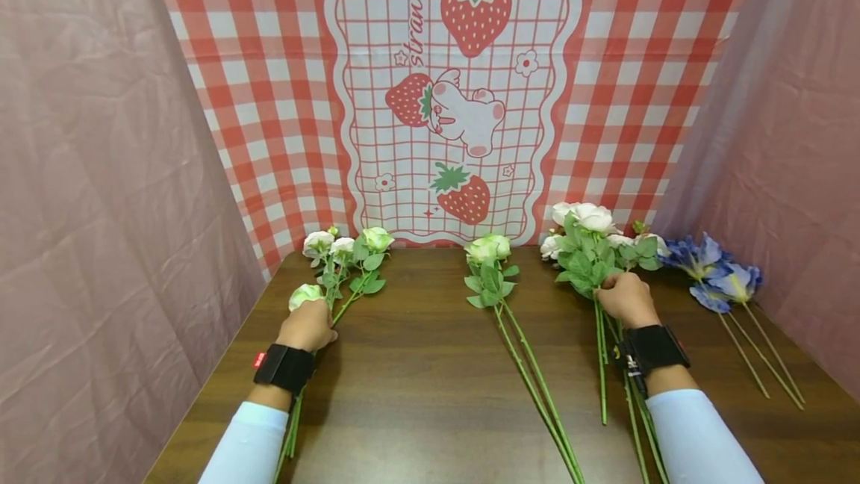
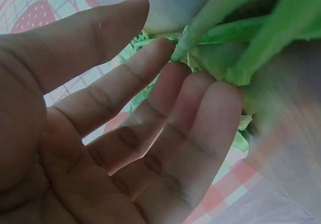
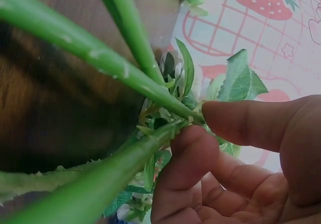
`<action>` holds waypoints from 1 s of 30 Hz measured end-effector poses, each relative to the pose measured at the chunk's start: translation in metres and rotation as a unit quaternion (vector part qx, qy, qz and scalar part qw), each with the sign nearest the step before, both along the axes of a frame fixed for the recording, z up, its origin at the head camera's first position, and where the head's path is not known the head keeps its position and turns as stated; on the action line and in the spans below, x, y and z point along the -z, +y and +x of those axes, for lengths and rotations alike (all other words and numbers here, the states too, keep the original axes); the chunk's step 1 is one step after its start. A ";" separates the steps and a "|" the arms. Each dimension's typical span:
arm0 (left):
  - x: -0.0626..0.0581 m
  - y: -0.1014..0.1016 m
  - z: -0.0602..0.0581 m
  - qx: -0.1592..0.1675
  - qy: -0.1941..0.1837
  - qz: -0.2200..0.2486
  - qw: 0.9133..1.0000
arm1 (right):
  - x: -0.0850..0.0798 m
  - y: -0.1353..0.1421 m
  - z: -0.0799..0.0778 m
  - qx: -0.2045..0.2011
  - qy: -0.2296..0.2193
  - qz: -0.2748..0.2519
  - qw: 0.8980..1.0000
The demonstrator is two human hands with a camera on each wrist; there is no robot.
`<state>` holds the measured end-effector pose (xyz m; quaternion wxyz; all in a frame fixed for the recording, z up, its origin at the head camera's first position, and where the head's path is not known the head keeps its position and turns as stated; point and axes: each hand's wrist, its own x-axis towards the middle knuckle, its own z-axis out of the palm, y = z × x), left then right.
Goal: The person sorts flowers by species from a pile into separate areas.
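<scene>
At the table's left, my left hand is over a group of white and pale-green roses. In the left wrist view its fingertips touch the green stems, the thumb apart from them. On the right, a cluster of white roses with green leaves lies near the back edge. My right hand pinches a rose stem between thumb and forefinger, just below the leaves. Other stems run past that hand, and its wrist partly hides them in the head view.
Two pale-green roses with long stems lie between the hands on the brown wooden table. Blue irises lie at the far right. A strawberry-print checked cloth hangs behind, with pink curtains at both sides.
</scene>
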<state>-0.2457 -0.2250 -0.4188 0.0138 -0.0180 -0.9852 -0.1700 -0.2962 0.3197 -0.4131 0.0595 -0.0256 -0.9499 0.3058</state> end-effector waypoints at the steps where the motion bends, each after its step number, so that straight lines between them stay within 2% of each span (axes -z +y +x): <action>1: 0.000 0.000 0.000 0.000 0.001 0.000 1.000 | 0.000 0.000 0.000 0.000 0.001 0.000 1.000; 11: 0.000 0.001 0.000 -0.002 0.004 -0.010 1.000 | -0.010 -0.003 0.003 0.004 0.011 0.009 1.000; 18: 0.002 0.001 -0.001 -0.009 0.000 -0.014 1.000 | -0.025 -0.008 0.008 0.013 0.010 0.004 1.000; 23: 0.003 -0.003 -0.003 -0.010 0.017 -0.006 1.000 | -0.041 -0.015 0.016 0.006 0.027 -0.001 1.000; 27: 0.001 -0.007 -0.003 -0.028 0.028 -0.004 0.999 | -0.053 -0.023 0.023 -0.001 0.048 0.000 0.999; 30: -0.002 -0.012 -0.001 -0.051 0.020 -0.012 0.998 | -0.060 -0.030 0.028 -0.007 0.066 -0.001 0.998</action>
